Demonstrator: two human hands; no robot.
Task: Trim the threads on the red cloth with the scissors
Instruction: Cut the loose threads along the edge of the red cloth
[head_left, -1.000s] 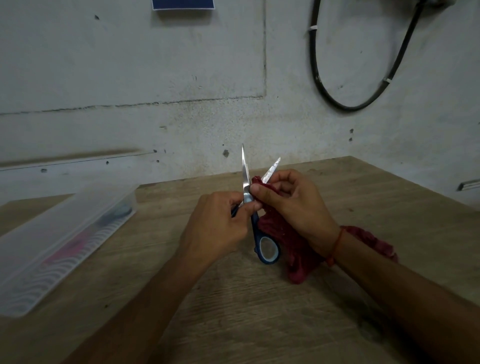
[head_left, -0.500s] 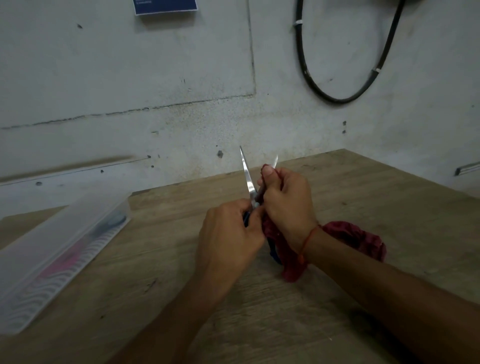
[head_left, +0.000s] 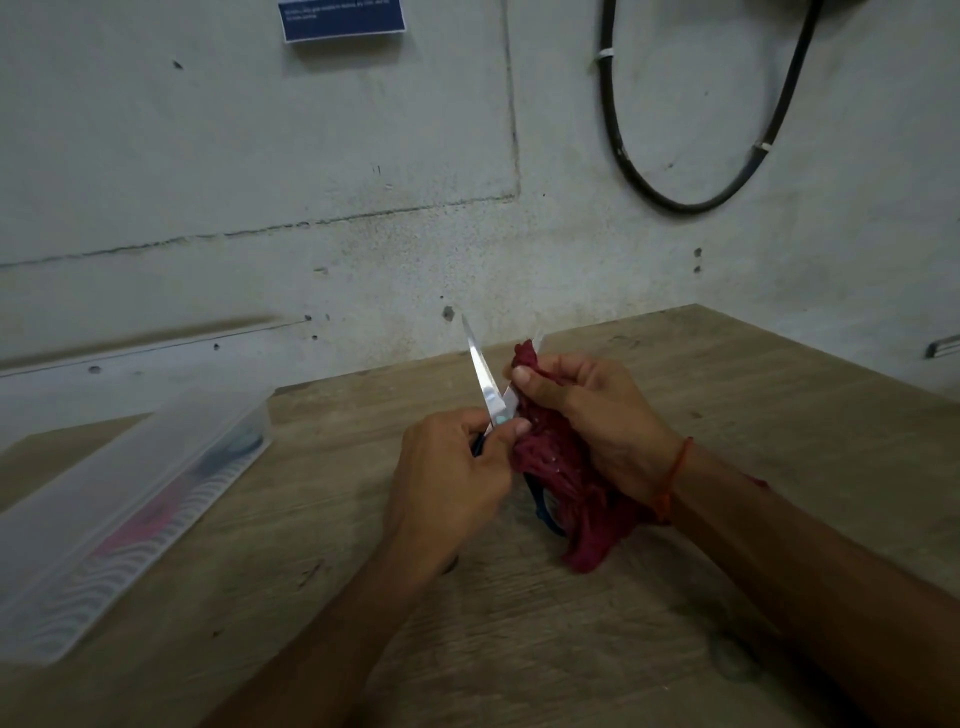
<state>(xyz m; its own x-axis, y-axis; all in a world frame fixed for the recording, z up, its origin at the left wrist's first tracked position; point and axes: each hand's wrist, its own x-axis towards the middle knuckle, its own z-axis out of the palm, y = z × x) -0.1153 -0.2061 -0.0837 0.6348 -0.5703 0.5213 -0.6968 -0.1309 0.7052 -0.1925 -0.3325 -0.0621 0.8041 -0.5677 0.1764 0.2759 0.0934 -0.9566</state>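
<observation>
Head view: the left hand (head_left: 447, 467) is closed around the handle of the scissors (head_left: 485, 382), its thumb lying near the pivot. The blades stand parted, pointing up toward twelve o'clock; one bright blade is clear, the other is mostly hidden behind the red cloth (head_left: 558, 462), with only its tip showing above the fabric. A blue handle loop peeks out under the cloth at about six o'clock from the pivot. The right hand (head_left: 587, 410) is closed on the bunched cloth, thumb and fingers pinching its upper edge just beside the blades. The rest of the cloth hangs down under the wrist and trails onto the wooden table (head_left: 779, 441). The threads themselves are too fine to make out. A red string bracelet (head_left: 675, 478) circles the right wrist.

At nine o'clock from the hands, well apart from them, a translucent plastic box (head_left: 130, 499) lies on the table with its lid on; blurred pink and dark shapes show through it. The table's far edge meets a stained grey plaster wall (head_left: 260, 182). On the wall, a blue label (head_left: 343, 20) sits at eleven o'clock and a looped black cable (head_left: 691, 202) hangs at one o'clock.
</observation>
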